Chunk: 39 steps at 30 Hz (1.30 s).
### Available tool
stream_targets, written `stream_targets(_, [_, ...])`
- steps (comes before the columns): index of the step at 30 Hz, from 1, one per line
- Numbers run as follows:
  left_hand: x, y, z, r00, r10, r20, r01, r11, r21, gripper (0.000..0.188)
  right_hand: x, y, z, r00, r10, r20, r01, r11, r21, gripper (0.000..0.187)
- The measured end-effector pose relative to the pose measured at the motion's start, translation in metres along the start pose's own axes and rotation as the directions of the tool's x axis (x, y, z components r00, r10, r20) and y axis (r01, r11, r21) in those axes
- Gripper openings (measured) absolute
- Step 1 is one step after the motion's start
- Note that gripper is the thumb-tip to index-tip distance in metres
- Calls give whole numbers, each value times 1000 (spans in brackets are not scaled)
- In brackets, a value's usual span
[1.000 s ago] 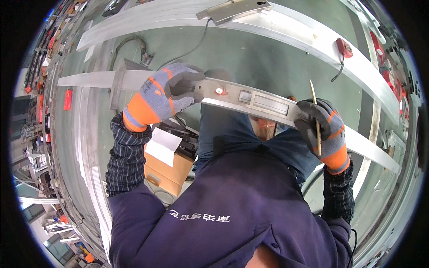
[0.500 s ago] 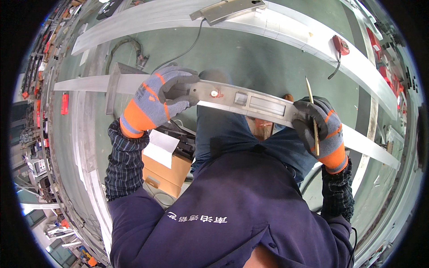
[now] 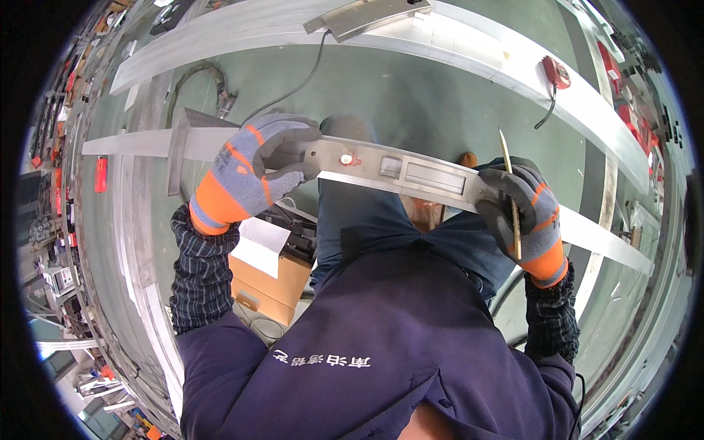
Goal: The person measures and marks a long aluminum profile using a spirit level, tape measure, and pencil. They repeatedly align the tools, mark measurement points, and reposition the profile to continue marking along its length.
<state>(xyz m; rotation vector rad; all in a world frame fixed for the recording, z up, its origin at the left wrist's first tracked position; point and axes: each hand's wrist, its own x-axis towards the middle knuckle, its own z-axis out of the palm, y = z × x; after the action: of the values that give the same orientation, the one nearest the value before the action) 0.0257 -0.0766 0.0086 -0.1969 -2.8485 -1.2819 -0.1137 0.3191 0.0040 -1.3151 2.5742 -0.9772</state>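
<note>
A short silver metal piece [image 3: 370, 162] with a round hole and rectangular cut-outs lies along a long pale metal bar [image 3: 605, 240] in front of me. My left hand [image 3: 253, 161], gloved in grey and orange, closes thumb and fingers round its left end. At the other end my right hand [image 3: 524, 209], gloved alike, grips the piece. A thin pointed pencil-like stick [image 3: 509, 165] is also tucked between the right fingers, its tip pointing away from me. Left of my left hand, a metal square [image 3: 178, 150] sits across the long bar. The gloves hide both ends of the piece.
Beyond, a wide pale metal profile [image 3: 242, 33] crosses the view, bearing a metal channel piece [image 3: 370, 20] and a red tape measure [image 3: 555, 72]. A cable [image 3: 304, 81] hangs between the bars. An open cardboard box [image 3: 268, 290] stands below my left arm.
Little differs. The view has shifted slightly, so the hands, metal piece and bars appear a touch farther left. Both hands keep their grip.
</note>
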Motion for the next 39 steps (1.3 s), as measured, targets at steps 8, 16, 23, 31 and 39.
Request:
stream_targets(8, [-2, -4, 5, 993, -116, 5, 113, 962, -249, 58, -1, 0, 1, 1000, -18, -10, 18, 1000, -7, 38])
stream_targets(16, [-2, 0, 3, 989, -144, 21, 144, 959, -244, 57, 1, -1, 0, 999, -33, -1, 33, 999, 4, 38])
stream_targets(23, [0, 4, 0, 979, -191, 68, 200, 960, -196, 60, 0, 1, 0, 998, -54, -24, 54, 998, 11, 38])
stream_targets(31, [0, -2, 2, 991, -131, 15, 132, 989, -63, 54, -2, 1, -1, 999, -34, -22, 34, 999, 5, 37])
stream_targets(39, [-3, -7, 2, 993, -119, 22, 121, 987, -109, 52, -2, -1, 1, 1000, -21, -18, 21, 1000, 20, 36])
